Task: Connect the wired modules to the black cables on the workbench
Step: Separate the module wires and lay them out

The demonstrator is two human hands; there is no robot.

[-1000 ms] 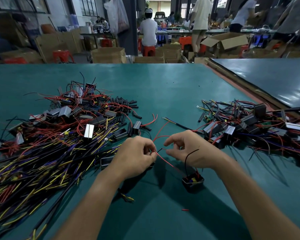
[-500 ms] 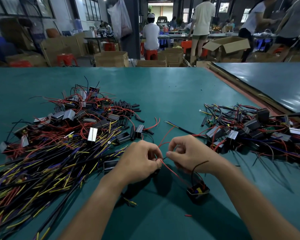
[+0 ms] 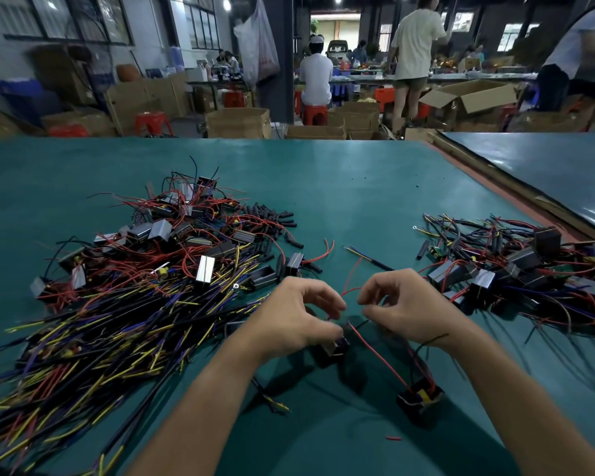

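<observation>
My left hand [image 3: 299,317] and my right hand [image 3: 402,307] are close together above the green mat, fingers curled, each pinching thin red wire [image 3: 375,355]. Under my left fingers sits a small black module [image 3: 335,347]. The red wire runs down to a second black module [image 3: 419,400] lying below my right wrist. To the left a big heap of black cables [image 3: 117,324] with yellow and purple leads spreads out, silver and black modules [image 3: 203,267] lying on its far side.
On the right, a pile of wired modules [image 3: 516,269] lies near the table edge. Black sleeve pieces [image 3: 272,218] are scattered past the left heap. A loose cable [image 3: 368,259] lies beyond my hands. A red scrap [image 3: 393,438] lies close to me. People work at far benches.
My hands have drawn slightly apart, and the black module under my left hand has come into view. The camera view shifted a little; the piles stayed put.
</observation>
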